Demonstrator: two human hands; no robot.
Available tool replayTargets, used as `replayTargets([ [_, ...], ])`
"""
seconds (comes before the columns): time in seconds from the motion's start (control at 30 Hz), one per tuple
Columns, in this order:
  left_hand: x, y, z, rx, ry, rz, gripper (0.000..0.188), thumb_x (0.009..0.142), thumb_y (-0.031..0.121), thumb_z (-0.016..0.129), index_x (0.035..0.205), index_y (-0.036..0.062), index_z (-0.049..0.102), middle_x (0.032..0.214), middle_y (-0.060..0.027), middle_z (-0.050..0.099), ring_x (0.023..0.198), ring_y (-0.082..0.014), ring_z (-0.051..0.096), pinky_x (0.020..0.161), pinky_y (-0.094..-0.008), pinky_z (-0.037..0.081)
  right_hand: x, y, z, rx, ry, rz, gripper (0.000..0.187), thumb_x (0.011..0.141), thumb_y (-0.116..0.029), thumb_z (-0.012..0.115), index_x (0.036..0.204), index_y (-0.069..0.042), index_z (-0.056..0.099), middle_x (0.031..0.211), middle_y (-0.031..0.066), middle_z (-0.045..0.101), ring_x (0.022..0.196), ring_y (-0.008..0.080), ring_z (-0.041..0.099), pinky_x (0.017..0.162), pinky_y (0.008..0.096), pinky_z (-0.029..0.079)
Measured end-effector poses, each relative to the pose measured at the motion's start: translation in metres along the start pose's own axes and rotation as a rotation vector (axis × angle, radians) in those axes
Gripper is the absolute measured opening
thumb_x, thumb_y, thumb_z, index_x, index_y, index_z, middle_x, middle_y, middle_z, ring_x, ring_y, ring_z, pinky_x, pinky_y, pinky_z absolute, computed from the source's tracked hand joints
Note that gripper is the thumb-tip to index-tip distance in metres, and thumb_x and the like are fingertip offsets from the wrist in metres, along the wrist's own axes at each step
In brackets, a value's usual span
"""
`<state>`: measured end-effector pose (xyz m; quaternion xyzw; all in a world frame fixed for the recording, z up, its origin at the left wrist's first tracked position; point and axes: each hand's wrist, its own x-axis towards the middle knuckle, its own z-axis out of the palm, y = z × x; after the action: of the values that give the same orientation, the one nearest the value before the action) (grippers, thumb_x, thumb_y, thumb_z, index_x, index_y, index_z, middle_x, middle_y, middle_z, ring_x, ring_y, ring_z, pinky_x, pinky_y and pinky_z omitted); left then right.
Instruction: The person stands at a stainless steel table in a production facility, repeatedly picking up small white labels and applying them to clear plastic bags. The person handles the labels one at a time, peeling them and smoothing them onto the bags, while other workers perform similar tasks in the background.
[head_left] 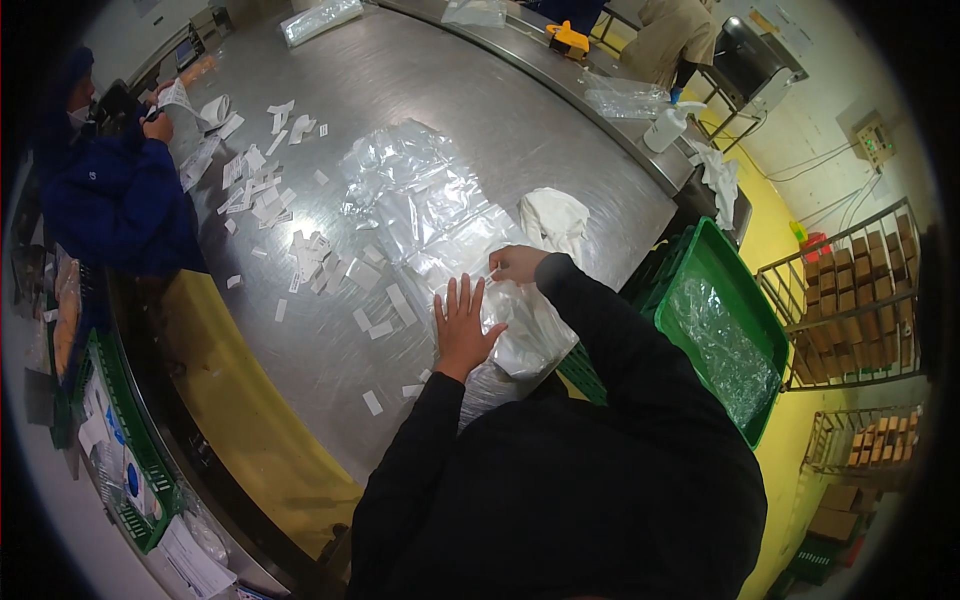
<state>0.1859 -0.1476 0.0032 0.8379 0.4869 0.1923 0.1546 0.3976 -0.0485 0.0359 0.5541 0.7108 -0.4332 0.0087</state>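
My left hand (463,332) lies flat with its fingers spread on a layer of clear plastic bags (455,238) at the near edge of the steel table. Just beyond it and to the right, my right hand (517,264) has its fingers bent and pinched at the plastic; the fingertips are partly hidden. Loose whitish film (535,325) bunches under and between the two hands. A crumpled white cloth (554,218) rests right beside my right hand. Small white paper labels (318,262) lie scattered to the left of the bags.
A green crate (775,345) holding clear film stands at my right, before wire racks of brown blocks (860,290). At the left a person in blue (120,195) handles label strips. A spray bottle (664,130) and yellow tape dispenser (568,41) sit on the far counter.
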Motion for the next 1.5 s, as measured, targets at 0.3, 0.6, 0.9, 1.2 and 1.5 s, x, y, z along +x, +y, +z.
replayTargets([
  [0.3,0.001,0.000,0.000,0.030,-0.047,0.005,0.084,0.082,0.055,0.064,0.151,0.0214,0.031,0.159,-0.0148,0.020,0.147,-0.0347,0.013,0.115,-0.0588,0.006,0.009,-0.008,0.011,-0.285,0.190,0.055,0.039,0.076,-0.041,0.072,0.097,-0.008,0.070,0.092,0.0155,0.069,0.087,0.0331,0.067,0.077,0.0414,0.052],
  [0.6,0.002,0.002,-0.001,0.005,-0.039,0.000,0.073,0.086,0.053,0.060,0.149,0.0249,0.037,0.158,-0.0155,0.021,0.147,-0.0342,0.014,0.115,-0.0592,0.007,-0.021,0.025,-0.021,-0.264,0.489,0.272,0.044,0.072,-0.043,0.078,0.089,-0.003,0.070,0.091,0.0169,0.070,0.085,0.0322,0.068,0.076,0.0415,0.053],
  [0.9,0.005,-0.006,0.007,0.063,0.122,0.022,0.040,0.094,0.041,0.055,0.131,0.0277,0.059,0.147,-0.0111,0.041,0.140,-0.0330,0.029,0.110,-0.0629,0.014,-0.100,0.042,0.013,0.435,0.780,-0.044,0.010,0.082,-0.010,0.073,0.086,-0.003,0.065,0.074,0.0002,0.062,0.069,0.0082,0.056,0.064,0.0257,0.046],
  [1.2,0.178,-0.093,-0.085,-1.237,-0.105,-0.155,0.033,0.094,0.029,0.062,0.080,-0.0002,0.067,0.074,-0.0037,0.064,0.073,-0.0143,0.060,0.073,-0.0304,0.045,-0.104,0.040,0.043,0.704,0.959,-0.093,0.009,0.087,-0.007,0.067,0.093,-0.001,0.063,0.082,0.0015,0.063,0.072,0.0089,0.057,0.064,0.0244,0.046],
  [1.5,0.147,-0.244,-0.104,-0.373,0.872,-0.433,0.012,0.079,0.005,0.068,0.090,0.0040,0.063,0.085,-0.0107,0.067,0.081,-0.0252,0.066,0.073,-0.0336,0.051,-0.111,0.024,0.089,0.791,0.874,-0.001,0.006,0.087,-0.005,0.066,0.091,-0.002,0.063,0.083,0.0008,0.063,0.075,0.0087,0.058,0.071,0.0239,0.046],
])
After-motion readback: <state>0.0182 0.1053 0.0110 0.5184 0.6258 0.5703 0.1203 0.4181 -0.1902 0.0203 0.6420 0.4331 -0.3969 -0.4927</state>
